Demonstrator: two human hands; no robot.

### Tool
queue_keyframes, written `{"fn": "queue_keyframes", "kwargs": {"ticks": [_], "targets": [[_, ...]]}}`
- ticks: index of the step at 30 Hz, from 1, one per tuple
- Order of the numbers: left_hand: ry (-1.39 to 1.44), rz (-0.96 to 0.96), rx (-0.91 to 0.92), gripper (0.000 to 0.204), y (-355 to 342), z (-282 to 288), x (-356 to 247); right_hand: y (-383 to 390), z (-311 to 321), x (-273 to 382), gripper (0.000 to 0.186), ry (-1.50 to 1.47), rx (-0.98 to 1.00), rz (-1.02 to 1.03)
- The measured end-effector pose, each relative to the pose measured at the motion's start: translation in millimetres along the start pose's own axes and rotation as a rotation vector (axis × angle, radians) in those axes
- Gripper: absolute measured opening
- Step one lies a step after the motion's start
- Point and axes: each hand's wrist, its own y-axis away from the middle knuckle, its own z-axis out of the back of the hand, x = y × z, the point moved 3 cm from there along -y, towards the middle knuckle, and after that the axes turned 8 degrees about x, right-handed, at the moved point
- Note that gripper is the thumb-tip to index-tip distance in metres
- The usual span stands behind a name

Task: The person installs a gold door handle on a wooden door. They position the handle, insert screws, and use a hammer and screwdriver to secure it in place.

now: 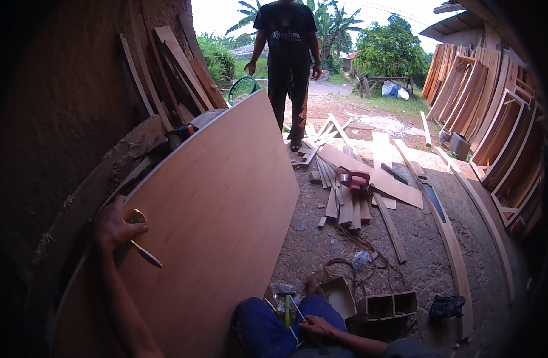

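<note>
My left hand (114,225) is closed at the left edge of a large plywood panel (211,197), which leans upright on its side. Under its thumb is what looks like a yellow tape measure (146,253), its end hanging against the panel's face. My right hand (320,328) rests low over my blue trouser leg, fingers curled; a thin pale strip runs by them, and what they hold is too small to make out. Between my knees stands a green-handled hammer (287,310), its head upward and partly hard to see.
A person (286,53) stands beyond the panel. A red power saw (356,181) sits on scrap boards, its cord on the ground. A handsaw (433,200) lies across a long plank (453,256). An open wooden box (388,306) is near my right knee. Wooden frames (506,137) lean right.
</note>
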Motion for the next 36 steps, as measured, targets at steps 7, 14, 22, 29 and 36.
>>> {"fn": "queue_keyframes", "kwargs": {"ticks": [7,14,22,29,36], "targets": [[-0.017,-0.005,0.023,0.084,-0.7,1.3,-3.3,-4.0,2.2,-13.8,0.046,-0.19,0.039,-0.094],[-0.021,-0.017,-0.018,0.084,-3.0,-2.5,4.5,-6.6,1.1,-20.2,0.051,-0.164,-0.018,-0.045],[0.003,-0.064,-0.027,0.084,-6.0,-1.5,-2.7,9.4,-4.3,-16.7,0.038,-0.697,0.049,-0.098],[0.108,-0.135,0.0,0.068,-15.0,-11.7,14.1,113.3,3.7,53.8,0.042,-1.551,0.285,-0.282],[0.229,-0.195,0.055,0.064,-19.8,-15.6,10.4,118.0,26.6,40.6,0.039,-1.565,0.241,-0.311]]}}
